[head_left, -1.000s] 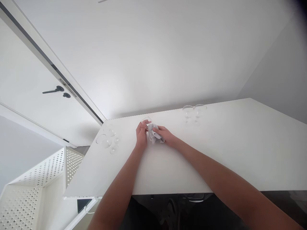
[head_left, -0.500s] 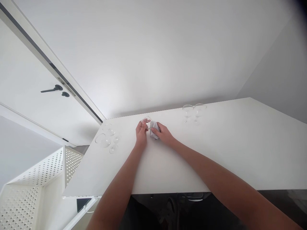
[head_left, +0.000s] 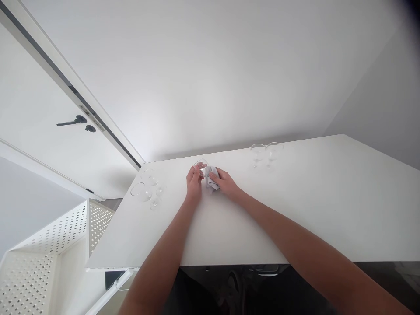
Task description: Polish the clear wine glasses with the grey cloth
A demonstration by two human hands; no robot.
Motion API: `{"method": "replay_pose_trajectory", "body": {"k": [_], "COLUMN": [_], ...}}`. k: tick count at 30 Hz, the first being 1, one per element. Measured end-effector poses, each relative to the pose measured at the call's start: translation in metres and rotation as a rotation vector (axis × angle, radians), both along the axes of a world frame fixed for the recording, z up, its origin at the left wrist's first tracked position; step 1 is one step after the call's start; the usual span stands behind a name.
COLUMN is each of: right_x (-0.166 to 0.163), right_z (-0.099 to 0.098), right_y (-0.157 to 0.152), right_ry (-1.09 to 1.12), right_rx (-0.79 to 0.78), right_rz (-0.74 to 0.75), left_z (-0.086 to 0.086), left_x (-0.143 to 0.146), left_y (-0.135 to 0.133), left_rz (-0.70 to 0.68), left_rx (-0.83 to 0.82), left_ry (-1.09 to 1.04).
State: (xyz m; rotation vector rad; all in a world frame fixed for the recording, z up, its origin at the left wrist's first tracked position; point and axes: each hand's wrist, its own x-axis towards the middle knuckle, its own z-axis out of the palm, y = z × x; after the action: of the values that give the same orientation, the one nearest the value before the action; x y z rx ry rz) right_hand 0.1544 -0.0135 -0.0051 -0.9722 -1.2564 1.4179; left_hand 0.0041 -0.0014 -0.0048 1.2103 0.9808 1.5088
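Note:
My left hand [head_left: 194, 181] grips a clear stemmed glass [head_left: 201, 166] near the far middle of the white table [head_left: 295, 210]. Only the glass's rim shows above my fingers. My right hand [head_left: 225, 183] is closed on a bunched grey cloth [head_left: 211, 180] and presses it against the glass. Both forearms reach out over the table from its near edge.
Two clear glasses [head_left: 146, 188] lie or stand at the table's far left corner, and two more glasses [head_left: 266, 153] stand upright at the far right. A white door with a black handle [head_left: 75, 121] is at left. White perforated shelving [head_left: 49, 245] stands below left.
The cloth has bunched tighter under my right hand, which has slid a little toward the glass. My left hand has stayed on the glass.

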Motion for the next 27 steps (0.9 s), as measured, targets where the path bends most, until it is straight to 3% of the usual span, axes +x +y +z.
{"method": "replay_pose_trajectory", "body": {"k": [27], "right_x": [0.0023], "right_z": [-0.0018], "right_y": [0.0014], "right_ry": [-0.056], "right_rx": [0.048], "right_rz": [-0.037], "left_z": [-0.001], "left_x": [-0.001], "left_y": [-0.0001], "left_rz": [-0.02], "left_rx": [0.003], "left_ry": [-0.019]}}
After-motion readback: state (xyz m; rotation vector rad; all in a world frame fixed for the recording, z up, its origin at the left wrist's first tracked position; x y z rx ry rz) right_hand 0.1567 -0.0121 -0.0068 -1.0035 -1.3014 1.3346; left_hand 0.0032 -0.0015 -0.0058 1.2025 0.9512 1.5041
